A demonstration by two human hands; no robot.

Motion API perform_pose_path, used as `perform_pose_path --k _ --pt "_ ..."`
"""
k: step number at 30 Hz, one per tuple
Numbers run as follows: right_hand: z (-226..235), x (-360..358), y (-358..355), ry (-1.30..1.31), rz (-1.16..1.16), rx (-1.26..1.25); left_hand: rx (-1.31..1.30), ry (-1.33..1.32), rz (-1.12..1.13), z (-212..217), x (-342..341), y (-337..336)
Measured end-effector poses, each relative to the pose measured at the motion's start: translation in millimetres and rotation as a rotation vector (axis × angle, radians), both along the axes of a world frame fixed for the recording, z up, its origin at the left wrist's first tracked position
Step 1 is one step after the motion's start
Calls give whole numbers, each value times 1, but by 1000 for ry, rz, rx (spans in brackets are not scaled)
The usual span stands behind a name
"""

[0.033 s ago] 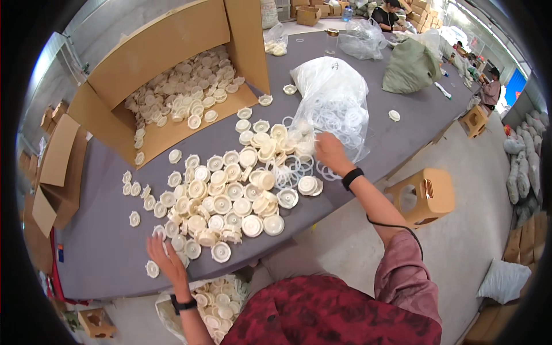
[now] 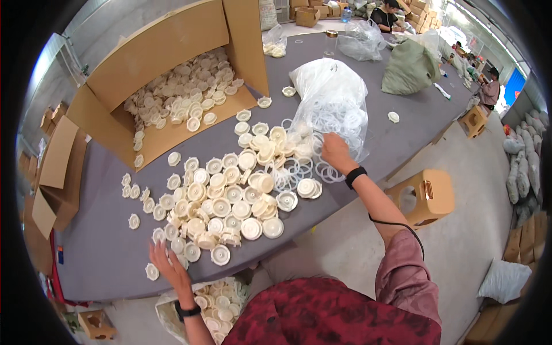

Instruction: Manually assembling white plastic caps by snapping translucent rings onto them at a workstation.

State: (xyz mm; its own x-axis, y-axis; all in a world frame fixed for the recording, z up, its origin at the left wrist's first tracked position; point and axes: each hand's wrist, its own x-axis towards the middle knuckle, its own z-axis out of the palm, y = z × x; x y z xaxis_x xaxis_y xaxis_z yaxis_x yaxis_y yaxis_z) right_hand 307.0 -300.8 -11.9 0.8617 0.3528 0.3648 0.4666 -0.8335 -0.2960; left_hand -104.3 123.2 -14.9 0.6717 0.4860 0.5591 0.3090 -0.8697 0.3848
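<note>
Cream-white round plastic caps (image 2: 221, 205) with notched rims lie in a loose heap across the grey table. My left hand (image 2: 171, 269) rests at the heap's near left edge, fingers stretched out and touching or just over the nearest caps. To the right of the heap, clear thin plastic rings (image 2: 296, 170) spill from the mouth of a transparent bag (image 2: 333, 86). Among these rings is my right hand (image 2: 337, 153), its fingers curled together; what they pinch, if anything, is hidden.
A tipped cardboard box (image 2: 164, 43) holds many more caps at the back left. An open sack of caps (image 2: 218, 305) sits below the table's near edge. A green sack (image 2: 409, 68) lies farther back; a tan stool (image 2: 428, 198) stands at right. Other people work in the distance.
My right hand has shifted slightly to the right over the rings. My left hand has moved a little toward me. The caps lie as before.
</note>
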Motion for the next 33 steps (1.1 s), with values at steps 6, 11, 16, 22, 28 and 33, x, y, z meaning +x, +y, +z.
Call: perform_pose_path --k 6,11,16,22,28,33 --pt "-13 92 4 -667 45 20 -6 81 128 -14 -43 -50" --pt "-53 167 -7 -48 -150 -200 -4 110 204 -43 -34 -49" --pt "-76 224 -5 -300 -188 -68 172 111 314 -55 -22 -49" --pt "-81 273 3 -300 -359 -139 102 98 299 -43 -19 -58" --pt "-72 294 -3 -276 -433 -257 63 125 302 -50 -17 -56" --pt "-40 268 16 59 -372 -25 121 84 354 -50 -22 -57"
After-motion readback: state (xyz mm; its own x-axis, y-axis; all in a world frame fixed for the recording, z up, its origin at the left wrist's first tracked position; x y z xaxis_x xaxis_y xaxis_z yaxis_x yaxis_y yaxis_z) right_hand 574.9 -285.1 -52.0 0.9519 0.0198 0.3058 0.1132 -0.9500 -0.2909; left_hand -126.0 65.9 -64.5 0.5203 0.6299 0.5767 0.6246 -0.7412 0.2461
